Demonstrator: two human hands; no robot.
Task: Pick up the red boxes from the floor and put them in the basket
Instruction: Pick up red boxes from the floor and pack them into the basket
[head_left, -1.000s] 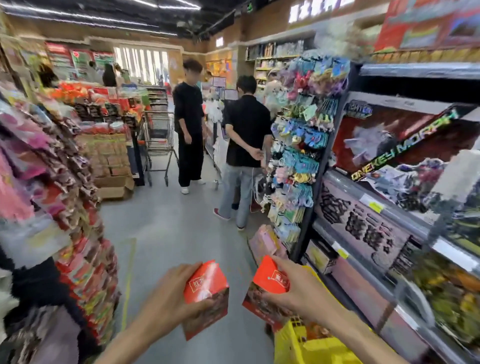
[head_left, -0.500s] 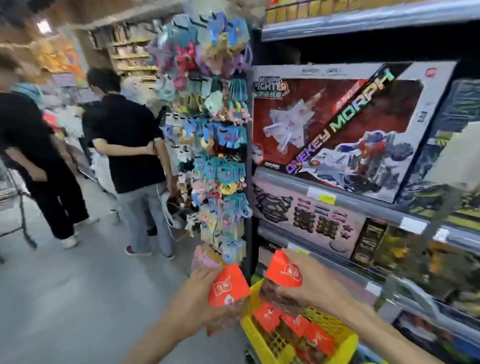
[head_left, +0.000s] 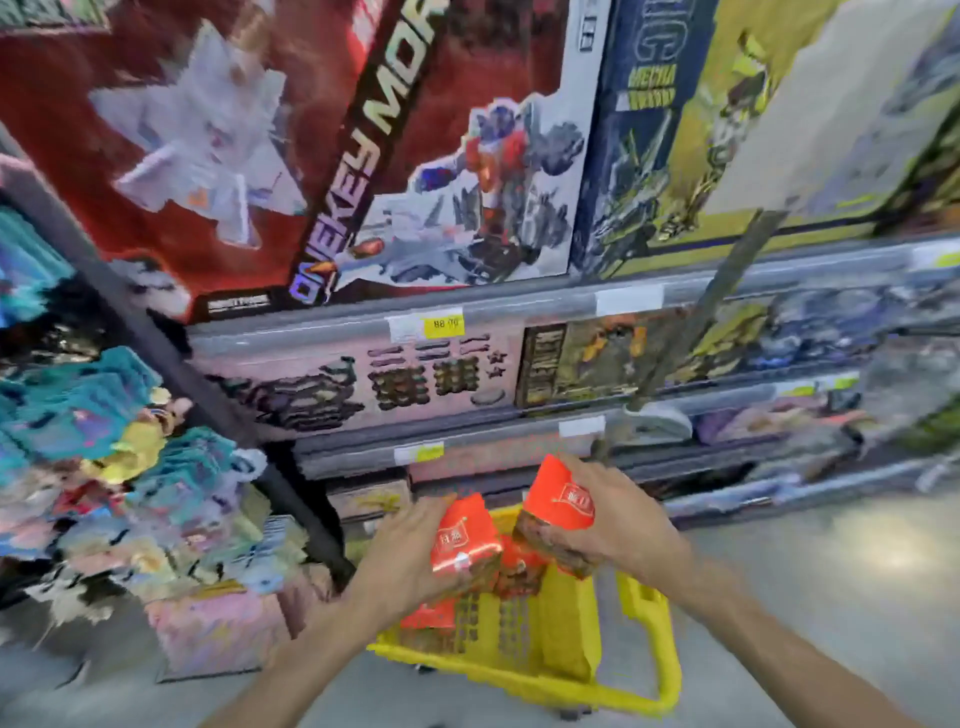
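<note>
**Two red boxes over the basket**

Your left hand (head_left: 410, 558) grips one red cardboard box (head_left: 464, 538), your right hand (head_left: 618, 525) grips another red box (head_left: 558, 512), both held above the yellow plastic basket (head_left: 566, 654) on the floor (head_left: 831, 597).

Basket (head_left: 644, 670) on floor before shelves (head_left: 519, 301), boxes (head_left: 519, 571) in it, two held boxes above, hanging toys (head_left: 104, 467) left.
</note>
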